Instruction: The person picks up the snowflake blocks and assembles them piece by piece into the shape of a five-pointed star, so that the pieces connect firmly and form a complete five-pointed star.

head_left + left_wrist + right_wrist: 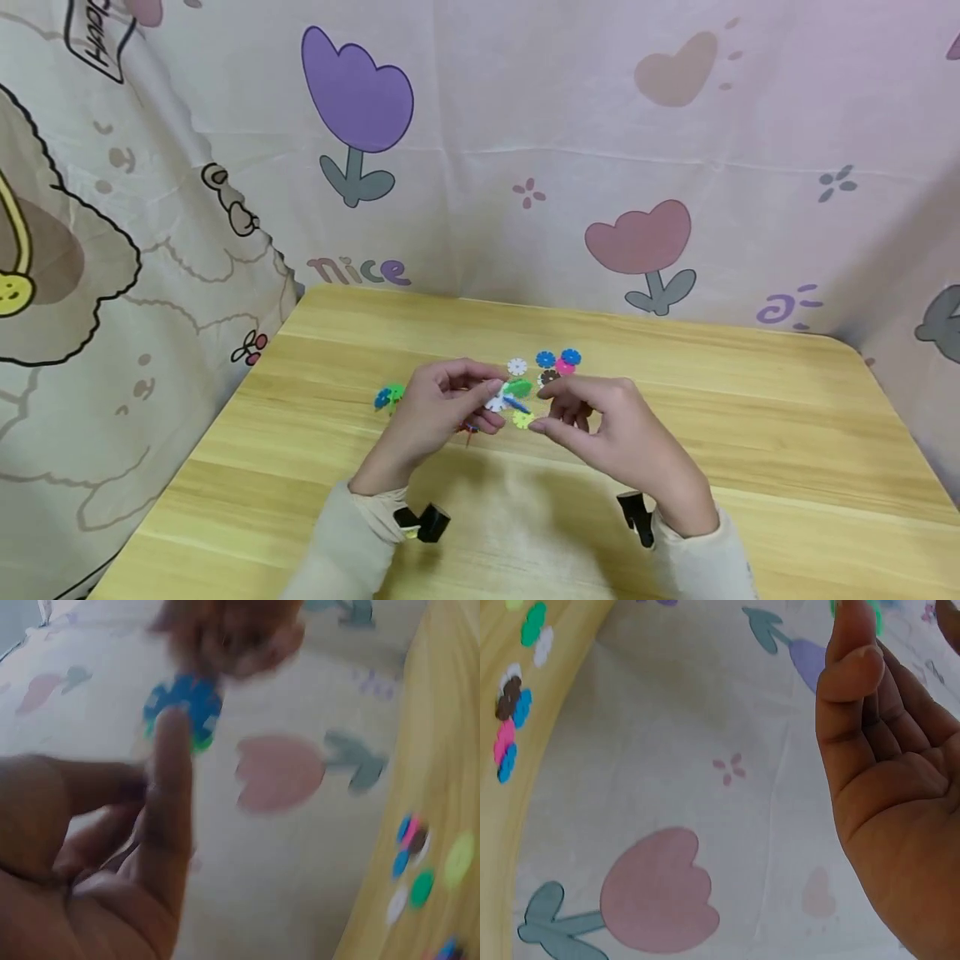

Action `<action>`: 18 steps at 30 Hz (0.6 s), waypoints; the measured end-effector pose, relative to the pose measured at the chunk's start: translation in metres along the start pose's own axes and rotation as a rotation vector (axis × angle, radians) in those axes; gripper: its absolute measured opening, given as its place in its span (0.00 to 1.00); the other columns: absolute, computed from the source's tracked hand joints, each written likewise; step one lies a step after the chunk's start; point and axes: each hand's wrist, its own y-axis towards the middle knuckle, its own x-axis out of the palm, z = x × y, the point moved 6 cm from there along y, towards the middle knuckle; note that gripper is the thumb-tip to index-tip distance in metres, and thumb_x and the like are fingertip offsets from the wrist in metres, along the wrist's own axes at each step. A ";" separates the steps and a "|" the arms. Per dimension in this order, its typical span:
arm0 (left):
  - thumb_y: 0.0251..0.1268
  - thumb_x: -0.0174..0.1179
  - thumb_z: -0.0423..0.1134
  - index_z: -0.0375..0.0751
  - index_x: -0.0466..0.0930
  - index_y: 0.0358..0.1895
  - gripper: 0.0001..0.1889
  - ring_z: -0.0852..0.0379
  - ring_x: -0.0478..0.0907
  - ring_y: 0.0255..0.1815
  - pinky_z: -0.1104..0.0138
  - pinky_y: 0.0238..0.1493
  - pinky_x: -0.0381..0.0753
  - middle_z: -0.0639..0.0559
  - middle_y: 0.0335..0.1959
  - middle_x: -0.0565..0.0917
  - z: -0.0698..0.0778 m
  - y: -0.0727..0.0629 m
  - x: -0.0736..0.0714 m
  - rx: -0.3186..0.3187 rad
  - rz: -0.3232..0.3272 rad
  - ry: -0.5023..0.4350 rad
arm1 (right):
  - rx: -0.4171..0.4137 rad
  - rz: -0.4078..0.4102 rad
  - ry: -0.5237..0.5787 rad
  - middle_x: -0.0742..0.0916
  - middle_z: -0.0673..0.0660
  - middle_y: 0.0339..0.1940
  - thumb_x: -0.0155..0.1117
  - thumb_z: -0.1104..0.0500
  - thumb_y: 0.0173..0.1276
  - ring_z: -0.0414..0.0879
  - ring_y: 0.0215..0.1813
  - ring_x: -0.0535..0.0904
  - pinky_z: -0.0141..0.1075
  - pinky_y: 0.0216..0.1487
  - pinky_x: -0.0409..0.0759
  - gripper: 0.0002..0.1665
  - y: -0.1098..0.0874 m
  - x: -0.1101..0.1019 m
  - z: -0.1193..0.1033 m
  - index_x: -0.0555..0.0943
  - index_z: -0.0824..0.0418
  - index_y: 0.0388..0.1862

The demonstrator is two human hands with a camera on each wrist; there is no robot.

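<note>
My left hand [450, 404] pinches a small cluster of interlocking notched plastic discs between thumb and fingers. A white disc [495, 403] and a blue disc [516, 405] seen edge-on show there. From the left wrist, the blue disc [187, 705] is seen face-on with a green disc [203, 742] behind it. My right hand [607, 417] is close on the right, its index finger and thumb apart, with nothing visible between them. In the right wrist view, a bit of green shows behind its fingertips [853, 630]. How the held discs join is partly hidden by fingers.
On the wooden table [300, 475] beyond the hands lie loose discs: white [517, 366], blue [545, 359], pink [565, 367], brown [550, 377], and yellow [522, 420]. Joined blue and green discs [388, 397] sit left of the left hand. A printed cloth [480, 225] hangs behind.
</note>
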 end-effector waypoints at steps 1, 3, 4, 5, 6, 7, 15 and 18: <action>0.76 0.63 0.35 0.31 0.84 0.54 0.12 0.49 0.89 0.31 0.60 0.35 0.90 0.36 0.38 0.87 -0.002 -0.001 -0.006 -0.010 -0.022 0.025 | 0.003 0.006 0.007 0.84 0.41 0.28 0.77 0.65 0.64 0.36 0.28 0.80 0.31 0.30 0.83 0.12 -0.001 -0.003 0.000 0.86 0.60 0.45; 0.75 0.63 0.34 0.30 0.85 0.53 0.11 0.51 0.88 0.29 0.59 0.35 0.90 0.36 0.38 0.87 -0.009 -0.003 -0.020 -0.038 -0.067 0.068 | 0.002 0.034 0.012 0.85 0.42 0.28 0.77 0.66 0.64 0.37 0.28 0.81 0.30 0.31 0.83 0.13 -0.002 -0.012 0.000 0.86 0.59 0.46; 0.75 0.62 0.33 0.30 0.85 0.52 0.10 0.52 0.87 0.29 0.59 0.35 0.90 0.35 0.39 0.87 -0.012 -0.005 -0.028 -0.046 -0.089 0.097 | -0.003 0.048 0.008 0.86 0.42 0.28 0.76 0.67 0.64 0.37 0.28 0.81 0.30 0.31 0.84 0.13 -0.002 -0.014 0.000 0.87 0.59 0.46; 0.75 0.62 0.32 0.29 0.85 0.51 0.10 0.52 0.87 0.29 0.58 0.35 0.90 0.36 0.40 0.87 -0.016 -0.007 -0.036 -0.057 -0.107 0.126 | -0.009 0.060 0.001 0.86 0.42 0.28 0.76 0.68 0.64 0.37 0.28 0.81 0.29 0.31 0.84 0.13 -0.001 -0.017 -0.001 0.87 0.58 0.46; 0.76 0.61 0.31 0.28 0.85 0.52 0.10 0.53 0.87 0.29 0.58 0.36 0.90 0.38 0.40 0.87 -0.020 -0.009 -0.044 -0.070 -0.122 0.163 | -0.012 0.073 -0.006 0.86 0.43 0.29 0.76 0.69 0.63 0.37 0.28 0.81 0.29 0.32 0.83 0.13 -0.001 -0.020 -0.001 0.87 0.58 0.46; 0.76 0.60 0.31 0.27 0.85 0.52 0.10 0.53 0.86 0.29 0.59 0.36 0.90 0.39 0.40 0.87 -0.025 -0.011 -0.051 -0.090 -0.133 0.196 | -0.014 0.082 -0.013 0.87 0.43 0.29 0.75 0.69 0.63 0.37 0.28 0.82 0.29 0.32 0.83 0.13 -0.001 -0.022 -0.001 0.87 0.58 0.46; 0.74 0.60 0.26 0.28 0.86 0.48 0.08 0.52 0.82 0.26 0.65 0.27 0.86 0.45 0.37 0.86 -0.059 -0.018 -0.081 -0.185 -0.254 0.458 | 0.001 0.110 -0.023 0.88 0.43 0.30 0.74 0.71 0.64 0.37 0.29 0.82 0.28 0.33 0.83 0.15 -0.002 -0.028 0.002 0.88 0.59 0.47; 0.74 0.62 0.27 0.32 0.86 0.45 0.05 0.52 0.83 0.25 0.64 0.27 0.86 0.47 0.34 0.85 -0.070 -0.013 -0.079 -0.206 -0.279 0.495 | 0.017 0.113 -0.027 0.87 0.42 0.29 0.73 0.71 0.65 0.38 0.28 0.82 0.28 0.33 0.83 0.14 -0.004 -0.029 0.002 0.88 0.57 0.47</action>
